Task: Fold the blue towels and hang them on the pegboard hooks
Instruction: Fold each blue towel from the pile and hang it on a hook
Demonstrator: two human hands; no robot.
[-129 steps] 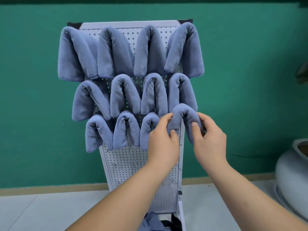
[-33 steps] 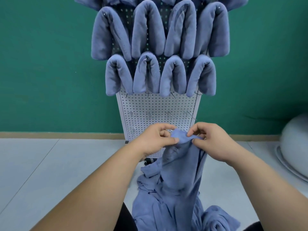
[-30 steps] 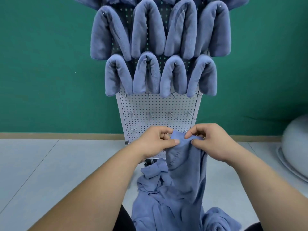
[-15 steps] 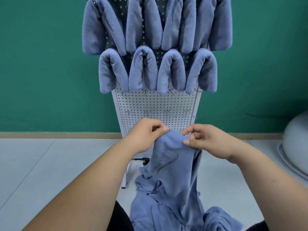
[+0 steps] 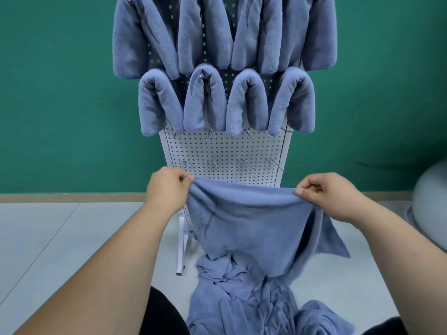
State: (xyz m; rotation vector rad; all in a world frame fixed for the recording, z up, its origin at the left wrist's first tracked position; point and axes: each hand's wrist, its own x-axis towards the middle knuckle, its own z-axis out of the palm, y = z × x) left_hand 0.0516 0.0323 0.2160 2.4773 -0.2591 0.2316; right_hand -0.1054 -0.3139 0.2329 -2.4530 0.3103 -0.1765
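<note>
As left hand (image 5: 169,191) and right hand (image 5: 332,194) pinch it, blue towel (image 5: 254,226) sags.

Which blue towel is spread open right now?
The towel pinched by its top corners between the left hand and right hand; the others hang folded on the pegboard or lie crumpled in the floor pile.

Nope, no writing, brand, number or sign you can actually read here. The blue towel (image 5: 251,228) stretched between the left hand (image 5: 167,189) and the right hand (image 5: 331,194) has no legible mark on it. Same goes for the pegboard (image 5: 225,151) just above them.
</note>
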